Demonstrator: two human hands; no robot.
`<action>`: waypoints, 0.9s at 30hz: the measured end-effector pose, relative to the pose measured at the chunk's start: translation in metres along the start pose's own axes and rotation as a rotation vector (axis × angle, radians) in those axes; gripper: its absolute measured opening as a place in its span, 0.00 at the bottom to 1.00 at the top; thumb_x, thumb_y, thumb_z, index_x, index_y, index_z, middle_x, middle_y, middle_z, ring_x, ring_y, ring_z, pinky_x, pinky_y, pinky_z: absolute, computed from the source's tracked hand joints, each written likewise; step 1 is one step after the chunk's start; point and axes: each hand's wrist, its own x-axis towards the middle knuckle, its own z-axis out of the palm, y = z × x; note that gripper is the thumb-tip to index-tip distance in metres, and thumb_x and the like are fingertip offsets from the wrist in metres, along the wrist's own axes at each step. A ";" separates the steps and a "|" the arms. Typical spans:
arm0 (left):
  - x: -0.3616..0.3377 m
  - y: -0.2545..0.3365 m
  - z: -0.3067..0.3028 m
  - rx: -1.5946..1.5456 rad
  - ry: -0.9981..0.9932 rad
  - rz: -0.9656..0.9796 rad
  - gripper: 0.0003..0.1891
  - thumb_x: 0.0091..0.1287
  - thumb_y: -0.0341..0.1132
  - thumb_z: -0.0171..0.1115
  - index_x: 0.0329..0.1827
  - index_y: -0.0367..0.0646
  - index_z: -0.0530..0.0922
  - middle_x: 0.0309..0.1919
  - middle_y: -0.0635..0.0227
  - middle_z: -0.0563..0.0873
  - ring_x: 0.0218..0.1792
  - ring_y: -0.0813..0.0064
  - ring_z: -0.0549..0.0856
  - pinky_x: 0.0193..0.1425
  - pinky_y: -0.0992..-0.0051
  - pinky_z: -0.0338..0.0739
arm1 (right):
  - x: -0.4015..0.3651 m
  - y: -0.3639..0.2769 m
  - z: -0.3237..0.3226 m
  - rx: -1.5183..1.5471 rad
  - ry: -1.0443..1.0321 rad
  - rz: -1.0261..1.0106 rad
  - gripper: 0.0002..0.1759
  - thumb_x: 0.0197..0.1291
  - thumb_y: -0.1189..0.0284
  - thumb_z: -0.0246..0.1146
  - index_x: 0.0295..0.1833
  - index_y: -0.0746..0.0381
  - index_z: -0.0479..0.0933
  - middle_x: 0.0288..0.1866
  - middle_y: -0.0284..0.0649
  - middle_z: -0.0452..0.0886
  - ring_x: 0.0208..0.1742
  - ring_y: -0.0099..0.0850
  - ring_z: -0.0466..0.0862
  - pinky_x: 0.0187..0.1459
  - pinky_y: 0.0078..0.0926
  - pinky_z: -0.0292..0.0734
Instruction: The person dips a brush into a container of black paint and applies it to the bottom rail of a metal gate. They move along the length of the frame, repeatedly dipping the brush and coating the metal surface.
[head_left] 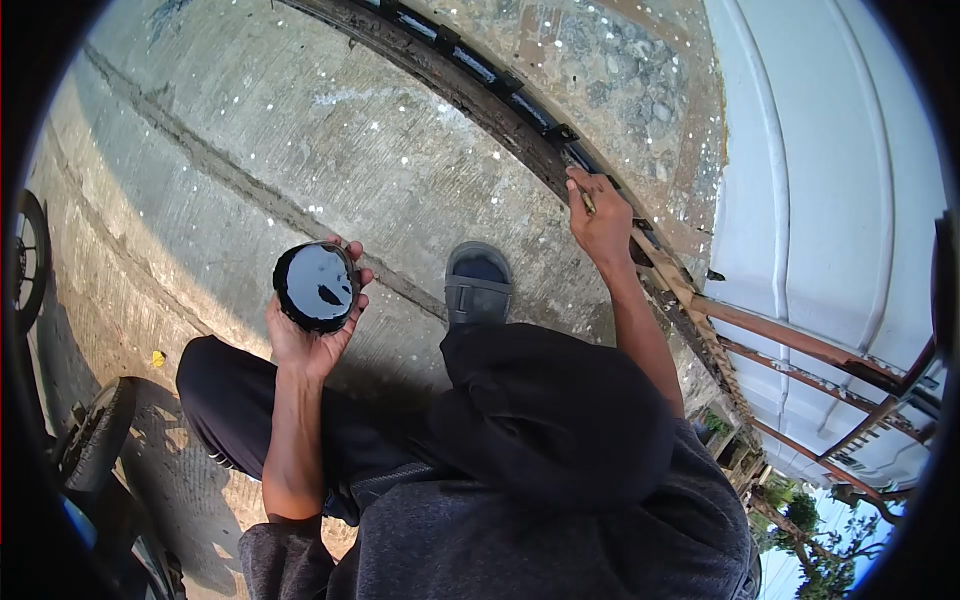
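Observation:
My left hand (305,348) is wrapped around a round can of black paint (318,285) from below and the side. The paint's glossy surface reflects the bright sky. Over on the right, my right hand (604,225) is closed on a thin paintbrush (588,203), of which only a short piece of handle shows. Its bristles are hidden by my fingers or too small to make out. This hand is against a long metal bar (535,112), black and wet-looking in its upper stretch. Beside my hand the bar shows brown (655,255).
Beneath me is a paint-speckled concrete floor (390,160) with a long groove. My sandalled foot (479,283) stands between my hands. A white corrugated panel (800,150) and rusty metal frame (800,340) are at right. Motorcycle wheels (98,435) are at left.

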 end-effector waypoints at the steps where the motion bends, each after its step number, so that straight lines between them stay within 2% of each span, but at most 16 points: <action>1: 0.000 0.000 0.002 -0.006 0.006 -0.005 0.27 0.75 0.46 0.46 0.71 0.38 0.66 0.65 0.51 0.76 0.55 0.50 0.83 0.52 0.57 0.86 | 0.001 0.002 0.000 -0.006 0.029 0.025 0.08 0.63 0.73 0.65 0.47 0.60 0.85 0.35 0.42 0.84 0.29 0.42 0.84 0.31 0.33 0.79; 4: 0.000 0.000 0.000 -0.008 0.028 0.005 0.28 0.74 0.48 0.45 0.69 0.37 0.68 0.64 0.50 0.76 0.54 0.49 0.84 0.51 0.58 0.86 | 0.011 -0.001 -0.009 -0.001 0.131 0.068 0.08 0.62 0.76 0.66 0.47 0.59 0.85 0.35 0.40 0.84 0.29 0.41 0.84 0.31 0.33 0.79; 8: 0.000 -0.002 0.002 -0.004 0.014 0.010 0.29 0.73 0.49 0.45 0.68 0.36 0.69 0.63 0.49 0.76 0.54 0.49 0.84 0.51 0.59 0.86 | 0.010 -0.009 -0.004 0.036 0.077 -0.037 0.08 0.61 0.76 0.66 0.46 0.59 0.85 0.36 0.42 0.85 0.30 0.41 0.85 0.32 0.33 0.80; 11: 0.001 -0.001 0.002 -0.003 0.028 -0.001 0.29 0.73 0.49 0.45 0.68 0.36 0.69 0.63 0.49 0.76 0.54 0.49 0.84 0.51 0.59 0.86 | 0.015 0.003 0.004 -0.030 -0.009 0.049 0.08 0.61 0.76 0.66 0.46 0.61 0.85 0.39 0.42 0.86 0.32 0.42 0.86 0.34 0.33 0.81; 12: 0.000 -0.001 0.002 -0.010 0.028 0.001 0.29 0.73 0.49 0.45 0.68 0.36 0.69 0.63 0.49 0.76 0.54 0.49 0.83 0.51 0.59 0.86 | 0.017 0.000 0.003 0.022 0.081 0.054 0.08 0.61 0.75 0.66 0.46 0.61 0.85 0.41 0.43 0.86 0.34 0.43 0.87 0.35 0.33 0.82; 15: -0.002 -0.001 0.001 -0.017 0.032 0.009 0.29 0.73 0.49 0.45 0.69 0.37 0.69 0.64 0.50 0.76 0.55 0.49 0.83 0.52 0.59 0.86 | 0.005 -0.010 0.007 0.067 0.096 0.066 0.09 0.62 0.74 0.65 0.47 0.61 0.85 0.41 0.44 0.86 0.34 0.44 0.86 0.35 0.35 0.82; 16: -0.002 -0.001 0.000 -0.010 0.033 0.009 0.29 0.73 0.49 0.45 0.69 0.37 0.69 0.64 0.50 0.76 0.55 0.49 0.83 0.52 0.59 0.86 | 0.001 -0.007 0.016 0.075 0.090 0.022 0.09 0.63 0.74 0.64 0.47 0.61 0.85 0.40 0.44 0.86 0.34 0.43 0.87 0.36 0.35 0.82; 19: 0.000 -0.001 0.000 -0.008 0.012 0.008 0.29 0.73 0.49 0.45 0.69 0.37 0.68 0.64 0.50 0.76 0.55 0.49 0.83 0.52 0.58 0.86 | 0.001 0.005 0.044 0.022 -0.047 0.089 0.09 0.62 0.75 0.65 0.47 0.62 0.85 0.40 0.43 0.86 0.35 0.43 0.87 0.37 0.34 0.83; 20: -0.001 -0.002 -0.001 -0.011 0.007 0.002 0.30 0.73 0.50 0.45 0.69 0.37 0.68 0.64 0.49 0.76 0.55 0.49 0.83 0.52 0.58 0.86 | 0.002 0.013 0.050 -0.028 0.020 0.024 0.09 0.62 0.74 0.65 0.47 0.61 0.85 0.40 0.43 0.86 0.35 0.43 0.87 0.37 0.34 0.83; 23: -0.002 0.000 -0.002 -0.024 0.025 0.011 0.29 0.73 0.50 0.45 0.69 0.37 0.68 0.64 0.49 0.76 0.55 0.49 0.83 0.52 0.58 0.86 | -0.006 0.005 0.049 0.020 0.162 0.109 0.09 0.62 0.73 0.65 0.47 0.61 0.85 0.40 0.44 0.86 0.34 0.44 0.87 0.35 0.34 0.83; 27: 0.000 -0.002 -0.002 -0.042 0.001 0.015 0.30 0.73 0.50 0.46 0.70 0.36 0.68 0.64 0.48 0.76 0.55 0.49 0.83 0.52 0.57 0.86 | -0.002 0.003 0.055 -0.020 0.105 0.075 0.09 0.62 0.74 0.65 0.47 0.61 0.85 0.40 0.44 0.86 0.34 0.42 0.87 0.34 0.33 0.82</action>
